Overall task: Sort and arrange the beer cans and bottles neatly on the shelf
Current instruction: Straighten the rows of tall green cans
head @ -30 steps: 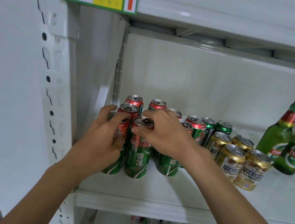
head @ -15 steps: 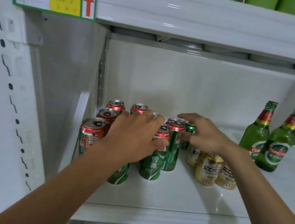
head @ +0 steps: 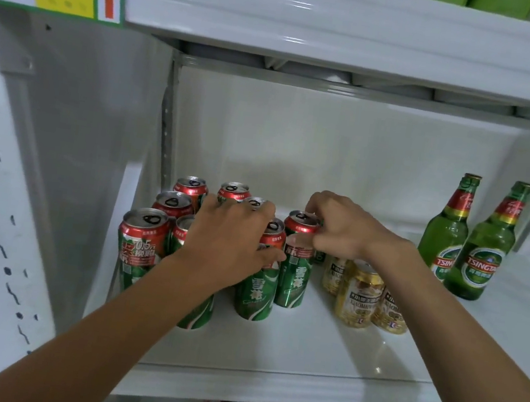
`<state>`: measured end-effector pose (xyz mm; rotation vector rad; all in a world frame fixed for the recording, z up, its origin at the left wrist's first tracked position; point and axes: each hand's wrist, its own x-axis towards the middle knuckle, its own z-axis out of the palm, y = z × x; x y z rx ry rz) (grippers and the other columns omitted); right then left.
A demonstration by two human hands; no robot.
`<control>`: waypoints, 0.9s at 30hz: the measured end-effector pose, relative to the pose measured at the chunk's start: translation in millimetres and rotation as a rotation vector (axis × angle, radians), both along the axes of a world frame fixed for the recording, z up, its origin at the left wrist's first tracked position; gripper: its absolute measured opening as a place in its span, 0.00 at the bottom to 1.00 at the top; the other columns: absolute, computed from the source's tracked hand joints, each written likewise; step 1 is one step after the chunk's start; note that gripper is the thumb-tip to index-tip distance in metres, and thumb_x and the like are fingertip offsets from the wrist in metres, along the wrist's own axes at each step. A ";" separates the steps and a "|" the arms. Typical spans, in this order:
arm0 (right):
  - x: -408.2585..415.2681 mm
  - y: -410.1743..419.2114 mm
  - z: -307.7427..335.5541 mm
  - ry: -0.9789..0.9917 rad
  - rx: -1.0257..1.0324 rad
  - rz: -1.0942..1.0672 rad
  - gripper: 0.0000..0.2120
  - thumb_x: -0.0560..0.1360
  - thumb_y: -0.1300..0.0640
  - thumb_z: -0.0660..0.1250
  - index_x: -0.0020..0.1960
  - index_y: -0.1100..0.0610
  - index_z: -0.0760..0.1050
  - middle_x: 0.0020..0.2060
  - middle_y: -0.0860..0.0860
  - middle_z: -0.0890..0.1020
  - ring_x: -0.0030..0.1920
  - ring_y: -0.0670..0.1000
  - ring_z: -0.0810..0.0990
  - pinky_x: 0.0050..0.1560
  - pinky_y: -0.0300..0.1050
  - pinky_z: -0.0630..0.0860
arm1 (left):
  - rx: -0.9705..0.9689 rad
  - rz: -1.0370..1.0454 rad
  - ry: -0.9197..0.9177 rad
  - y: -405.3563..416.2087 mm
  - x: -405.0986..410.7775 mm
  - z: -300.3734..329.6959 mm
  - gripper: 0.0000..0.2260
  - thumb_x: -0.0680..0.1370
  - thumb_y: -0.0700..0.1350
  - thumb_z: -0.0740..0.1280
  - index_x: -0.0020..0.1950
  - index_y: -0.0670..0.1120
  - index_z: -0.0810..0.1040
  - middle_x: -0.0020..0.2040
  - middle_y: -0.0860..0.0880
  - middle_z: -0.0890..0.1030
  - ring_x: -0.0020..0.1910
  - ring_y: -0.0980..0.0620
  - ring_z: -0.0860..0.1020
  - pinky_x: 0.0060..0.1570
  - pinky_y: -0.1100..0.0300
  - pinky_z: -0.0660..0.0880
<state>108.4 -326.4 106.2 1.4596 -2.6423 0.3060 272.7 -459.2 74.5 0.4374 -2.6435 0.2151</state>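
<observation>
Both hands work over a cluster of green-and-red beer cans on the white shelf. The left hand lies on top of the cluster, fingers curled down around the upper part of a can beneath its palm. The right hand, just beside it, pinches the top rim of another green-and-red can with fingertips bent. More cans of that kind stand packed left of and behind the left hand, close to the shelf's side wall. Under the right wrist stand gold cans, touching one another. Well to the right of the right hand, two green bottles stand upright side by side. Bare shelf lies between gold cans and bottles, and along the front edge nearer than both hands.
</observation>
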 end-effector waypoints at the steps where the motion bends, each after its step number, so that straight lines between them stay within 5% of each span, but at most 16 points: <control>1: 0.7 -1.1 -0.1 0.008 -0.005 -0.018 0.30 0.68 0.32 0.74 0.56 0.54 0.72 0.50 0.49 0.76 0.49 0.54 0.77 0.50 0.53 0.77 | 0.007 -0.005 -0.001 -0.4 1.9 0.6 0.28 0.74 0.71 0.63 0.67 0.54 0.71 0.59 0.52 0.82 0.58 0.47 0.80 0.60 0.46 0.71; 5: -3.4 -4.0 -4.3 -0.089 -0.044 -0.051 0.32 0.66 0.31 0.75 0.54 0.52 0.68 0.47 0.49 0.76 0.47 0.52 0.77 0.40 0.48 0.72 | 0.004 -0.010 0.018 0.7 10.0 5.4 0.26 0.73 0.70 0.63 0.63 0.55 0.71 0.56 0.53 0.81 0.56 0.48 0.79 0.61 0.45 0.70; 11: -3.7 -1.6 -10.8 -0.186 -0.048 0.060 0.35 0.72 0.44 0.77 0.73 0.51 0.67 0.61 0.49 0.80 0.58 0.52 0.78 0.47 0.42 0.70 | 0.057 -0.055 0.016 -1.2 12.7 7.6 0.20 0.73 0.69 0.64 0.54 0.56 0.69 0.51 0.55 0.79 0.53 0.49 0.77 0.59 0.46 0.69; 18: 1.7 10.0 -9.7 -0.156 -0.133 0.136 0.23 0.70 0.52 0.79 0.63 0.52 0.78 0.54 0.48 0.84 0.54 0.50 0.81 0.53 0.45 0.77 | 0.090 -0.062 0.047 -6.0 16.1 13.8 0.23 0.70 0.74 0.65 0.48 0.56 0.69 0.44 0.56 0.75 0.49 0.51 0.74 0.60 0.48 0.67; 23: 14.3 14.4 -6.0 -0.078 -0.095 0.197 0.16 0.69 0.51 0.78 0.53 0.46 0.76 0.45 0.42 0.80 0.44 0.42 0.78 0.41 0.36 0.69 | 0.084 -0.055 0.079 -9.3 19.4 11.3 0.23 0.70 0.75 0.64 0.47 0.56 0.70 0.45 0.56 0.74 0.50 0.52 0.71 0.63 0.48 0.64; 27: 24.9 17.8 -3.9 -0.058 -0.084 0.209 0.18 0.71 0.47 0.78 0.57 0.49 0.78 0.48 0.43 0.83 0.45 0.41 0.78 0.39 0.30 0.66 | 0.064 -0.060 0.073 -12.4 23.0 12.4 0.24 0.69 0.77 0.62 0.46 0.57 0.69 0.47 0.55 0.76 0.51 0.52 0.73 0.62 0.48 0.66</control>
